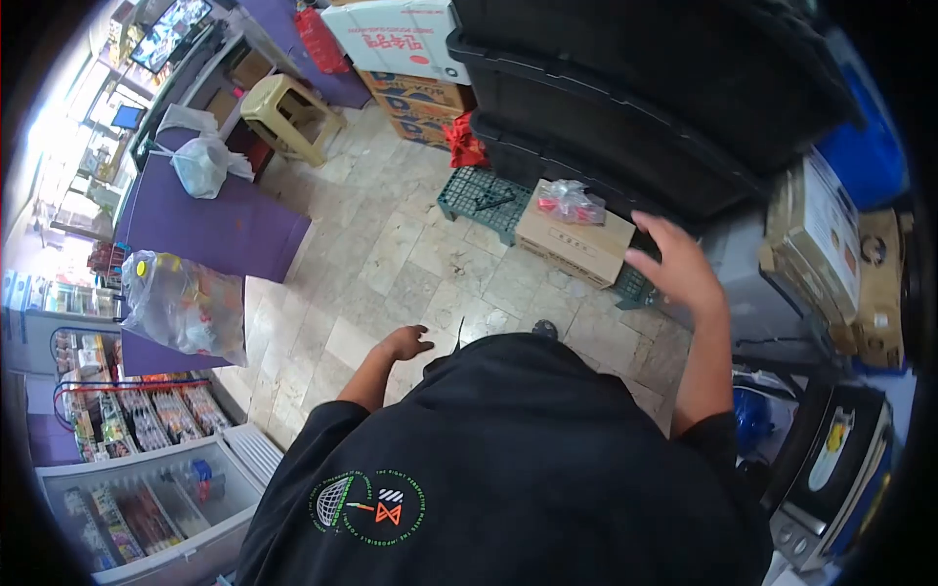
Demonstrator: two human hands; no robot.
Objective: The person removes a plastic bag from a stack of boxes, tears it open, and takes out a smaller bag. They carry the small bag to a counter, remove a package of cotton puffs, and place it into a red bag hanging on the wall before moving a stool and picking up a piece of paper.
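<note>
My right hand (684, 269) reaches forward with thumb and fingers apart, holding nothing. Its fingertips overlap the right end of a cardboard box (576, 237) in this view. On top of that box lies a clear plastic bag (571, 203) with something red inside. The box rests on a low green plastic crate stand (467, 195), which also bears a small dark object (495, 198). Low at my left side, my left hand (405, 342) hangs over the tiled floor with its fingers loosely apart and nothing in them.
Large black storage bins (586, 127) are stacked behind the box. Cartons (415, 98) stand at the back, near a beige stool (283, 112). Purple counters (220, 230) with a filled plastic bag (186, 305) and a glass-topped freezer (147, 513) are leftward. More cartons (816, 230) stand right.
</note>
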